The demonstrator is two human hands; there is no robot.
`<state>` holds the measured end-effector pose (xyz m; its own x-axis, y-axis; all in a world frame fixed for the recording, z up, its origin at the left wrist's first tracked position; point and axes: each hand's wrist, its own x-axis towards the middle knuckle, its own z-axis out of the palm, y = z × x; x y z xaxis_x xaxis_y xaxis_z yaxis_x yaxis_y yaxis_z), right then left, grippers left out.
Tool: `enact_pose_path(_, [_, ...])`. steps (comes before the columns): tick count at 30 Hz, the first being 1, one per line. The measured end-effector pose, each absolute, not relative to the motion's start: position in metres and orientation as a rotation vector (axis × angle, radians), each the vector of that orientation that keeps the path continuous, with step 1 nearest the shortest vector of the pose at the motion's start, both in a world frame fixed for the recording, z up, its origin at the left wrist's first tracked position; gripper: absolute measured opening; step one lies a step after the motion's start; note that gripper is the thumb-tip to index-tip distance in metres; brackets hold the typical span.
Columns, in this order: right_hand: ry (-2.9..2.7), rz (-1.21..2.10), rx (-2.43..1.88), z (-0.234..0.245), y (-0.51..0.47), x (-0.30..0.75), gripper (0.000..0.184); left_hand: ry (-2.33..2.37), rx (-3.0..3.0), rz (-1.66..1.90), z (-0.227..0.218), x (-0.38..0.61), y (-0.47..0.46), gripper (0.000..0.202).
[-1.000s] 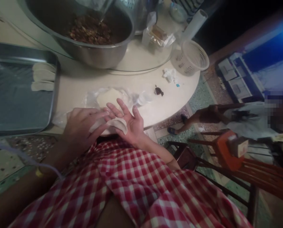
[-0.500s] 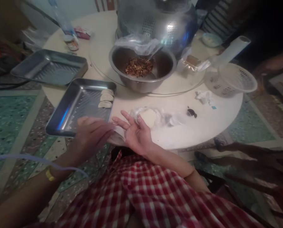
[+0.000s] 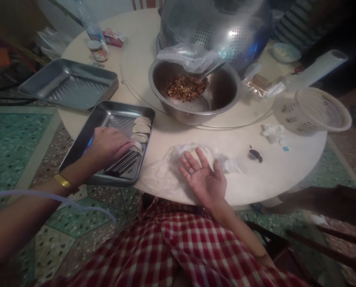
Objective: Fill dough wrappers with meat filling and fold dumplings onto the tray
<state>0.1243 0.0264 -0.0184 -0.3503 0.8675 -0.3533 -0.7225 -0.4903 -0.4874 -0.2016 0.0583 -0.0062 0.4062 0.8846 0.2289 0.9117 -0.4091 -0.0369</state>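
My left hand [image 3: 110, 145] reaches over the near metal tray [image 3: 127, 184], its fingers pinching a pale dumpling [image 3: 137, 147] at the near end of a short row of folded dumplings [image 3: 141, 128]. That dumpling lies low along the tray's right side. Palm up, my right hand [image 3: 204, 179] is open with its fingers spread and nothing in it. Beneath it is crumpled clear plastic [image 3: 163, 169] with a pale dough wrapper [image 3: 206, 153], mostly covered by the fingers. Beyond stands a steel bowl [image 3: 192, 115] of chopped filling [image 3: 185, 88] with a spoon handle [image 3: 212, 71].
A second metal tray [image 3: 76, 101] sits at the back left, near a jar [image 3: 98, 52] and a bottle [image 3: 88, 20]. Behind the bowl is a large perforated steel colander [image 3: 216, 28]. A white plastic basket [image 3: 321, 109] stands at the right edge, by a plastic roll [image 3: 318, 71].
My left hand has moved from beside my right hand into the tray, at the row of dumplings. My right hand has shifted right and lies palm up over the plastic.
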Motion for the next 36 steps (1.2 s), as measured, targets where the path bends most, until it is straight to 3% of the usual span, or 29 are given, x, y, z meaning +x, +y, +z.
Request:
enact_pose_path(14, [-0.387,1.840,-0.846,-0.017,0.037,0.142,0.046,-1.687,-2.579,-0.132,-0.020,-0.204,0.063,0.036])
enact_pose_path(20, [-0.407,1.761,-0.891,-0.017,0.039,0.151,0.046,-1.605,-2.594,-0.128,-0.019,-0.199,0.068,0.043])
enact_pose_path(28, [-0.482,1.629,-0.941,-0.012,0.040,0.168,0.045,-1.706,-2.459,-0.352,0.000,-0.211,0.058,0.044])
enact_pose_path(34, [-0.573,1.485,-0.948,-0.014,0.038,0.174,0.039,-1.743,-2.361,-0.603,0.035,-0.180,0.022,0.016])
enact_pose_path(36, [-0.614,1.441,-0.951,-0.015,0.032,0.171,0.033,-1.692,-2.431,-0.808,0.038,-0.149,0.009,0.021])
